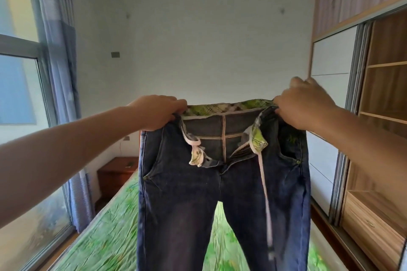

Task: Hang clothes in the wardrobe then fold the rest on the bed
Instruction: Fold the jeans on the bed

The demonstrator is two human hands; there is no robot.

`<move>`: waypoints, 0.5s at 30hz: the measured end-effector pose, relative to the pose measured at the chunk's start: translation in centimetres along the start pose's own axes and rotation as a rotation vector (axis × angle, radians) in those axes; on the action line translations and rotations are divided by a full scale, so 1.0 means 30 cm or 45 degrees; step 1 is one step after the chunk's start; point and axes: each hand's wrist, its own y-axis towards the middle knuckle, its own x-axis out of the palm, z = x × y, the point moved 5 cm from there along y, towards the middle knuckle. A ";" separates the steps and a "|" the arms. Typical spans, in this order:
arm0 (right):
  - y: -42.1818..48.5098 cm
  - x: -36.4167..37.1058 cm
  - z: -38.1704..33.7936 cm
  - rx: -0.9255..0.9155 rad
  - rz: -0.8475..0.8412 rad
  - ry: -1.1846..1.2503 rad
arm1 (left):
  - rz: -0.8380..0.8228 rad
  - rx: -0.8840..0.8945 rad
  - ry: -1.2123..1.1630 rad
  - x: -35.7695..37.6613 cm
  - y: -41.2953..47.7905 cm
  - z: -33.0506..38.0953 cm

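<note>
Bedroom scene: green-sheeted bed (99,237) at six o'clock, open wardrobe (387,94) at three. Holding dark jeans (176,204) aloft at centre, pinching waistband with left hand (158,112) and right hand (306,105). Could fold crooked through unfastened fly (222,156) and dangling cord (264,187).

one pair of jeans (222,193), two hands, namely a left hand (158,112) and a right hand (306,103), one bed (105,237), one nightstand (116,174), one wardrobe (383,94), one window (17,86), one curtain (61,72).

Pale wall (198,28) ahead with a small grey plate (115,54); daylit window (17,77) and blue curtain (59,50) at left; wooden nightstand (114,174) in far corner
</note>
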 end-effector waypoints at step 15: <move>-0.040 0.010 -0.163 -0.237 -0.506 0.387 | -0.086 0.232 -0.107 -0.008 -0.070 0.039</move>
